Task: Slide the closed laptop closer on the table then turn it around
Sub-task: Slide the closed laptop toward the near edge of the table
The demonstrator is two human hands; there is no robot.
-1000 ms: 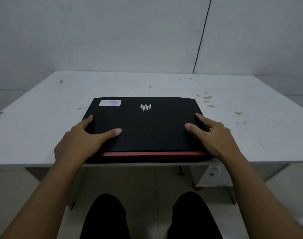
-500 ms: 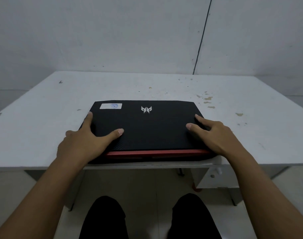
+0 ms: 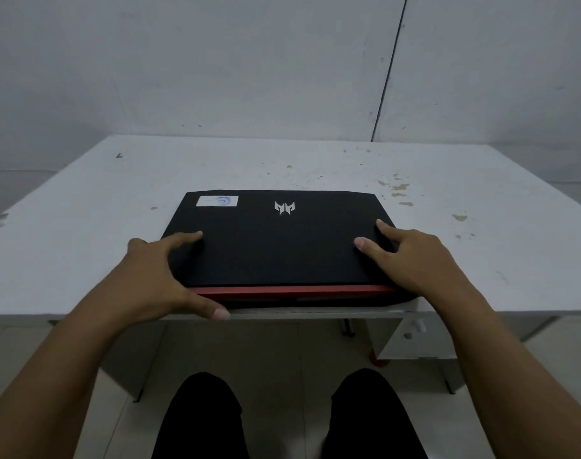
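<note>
The left hand (image 3: 156, 276) is clasping the near left corner of the closed laptop (image 3: 279, 246), its forefinger lying on the lid and its thumb hooking under the front edge beside the red strip (image 3: 292, 290). The right hand (image 3: 411, 260) is spreading over the near right corner, thumb and forefinger pressing on the lid; it is bearing down on the laptop rather than closing around it. The laptop is lying flat at the near edge of the white table (image 3: 83, 246), its front slightly overhanging, logo (image 3: 284, 207) and sticker (image 3: 217, 201) toward the far side. The slide appears complete; the turning-around seems not yet begun. Count: one laptop, one table, two hands, one sticker, one logo.
</note>
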